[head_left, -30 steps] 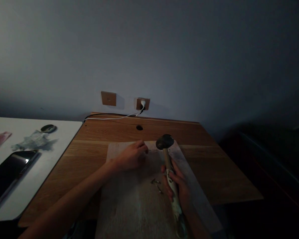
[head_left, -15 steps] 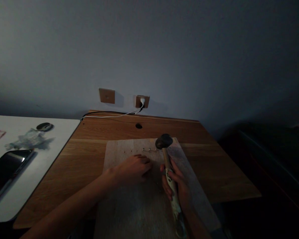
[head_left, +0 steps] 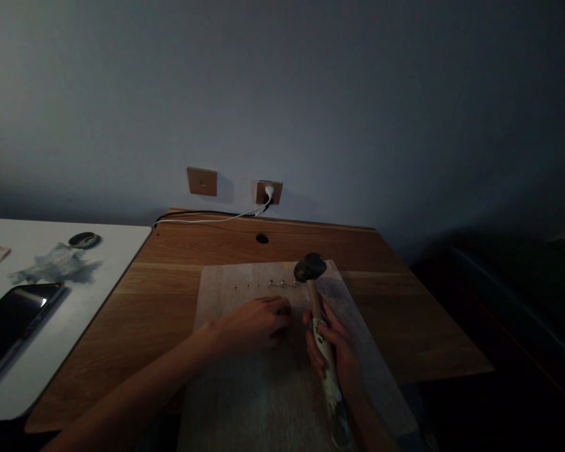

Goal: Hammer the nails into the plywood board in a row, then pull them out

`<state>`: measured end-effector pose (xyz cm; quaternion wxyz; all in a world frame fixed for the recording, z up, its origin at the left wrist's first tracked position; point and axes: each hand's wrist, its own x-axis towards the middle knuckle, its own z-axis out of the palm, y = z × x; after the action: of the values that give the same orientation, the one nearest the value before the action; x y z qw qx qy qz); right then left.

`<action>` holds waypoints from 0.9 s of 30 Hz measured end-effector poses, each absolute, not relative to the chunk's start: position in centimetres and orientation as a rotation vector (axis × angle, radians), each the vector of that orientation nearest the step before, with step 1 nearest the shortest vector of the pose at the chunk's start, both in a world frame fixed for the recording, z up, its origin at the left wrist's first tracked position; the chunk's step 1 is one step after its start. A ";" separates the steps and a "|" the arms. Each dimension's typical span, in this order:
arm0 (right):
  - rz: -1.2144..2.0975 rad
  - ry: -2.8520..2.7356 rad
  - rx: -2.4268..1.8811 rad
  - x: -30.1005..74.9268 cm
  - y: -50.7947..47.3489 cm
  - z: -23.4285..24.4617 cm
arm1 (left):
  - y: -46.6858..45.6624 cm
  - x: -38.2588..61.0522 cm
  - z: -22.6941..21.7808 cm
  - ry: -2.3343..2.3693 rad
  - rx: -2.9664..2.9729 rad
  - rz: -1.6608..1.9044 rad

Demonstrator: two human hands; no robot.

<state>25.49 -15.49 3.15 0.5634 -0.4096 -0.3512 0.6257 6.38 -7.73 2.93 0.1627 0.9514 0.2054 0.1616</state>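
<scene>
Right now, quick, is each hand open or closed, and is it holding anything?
Left hand: fingers curled, over the board; can't tell if it holds anything.
Right hand: closed, holding the hammer.

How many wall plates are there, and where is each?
2, both on the wall: the left plate, with no plug, and the right plate, bearing a white plug.

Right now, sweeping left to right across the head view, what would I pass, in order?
Phone → round dark object → wall plate with no plug in it → left hand, fingers curled → hammer, held in the right hand.
</scene>
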 end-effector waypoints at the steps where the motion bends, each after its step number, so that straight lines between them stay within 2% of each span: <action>1: 1.465 -0.825 -0.965 25.5 -15.5 3.2 | -7.7 6.4 2.9 0.605 2.707 0.458; 6: 1.449 -0.832 -0.970 25.3 -15.5 3.5 | -6.7 5.3 3.7 0.776 2.616 0.451; 13: 1.494 -0.879 -0.984 25.5 -15.6 3.3 | -3.3 2.1 3.5 1.066 2.438 0.635; 27: 1.514 -0.907 -0.973 25.7 -15.6 3.4 | -2.2 1.4 1.9 1.005 2.354 0.713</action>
<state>25.75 -15.59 3.41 0.5338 -0.4082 -0.3807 0.6352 1.36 -2.19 1.91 0.2397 0.8602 0.3672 0.2605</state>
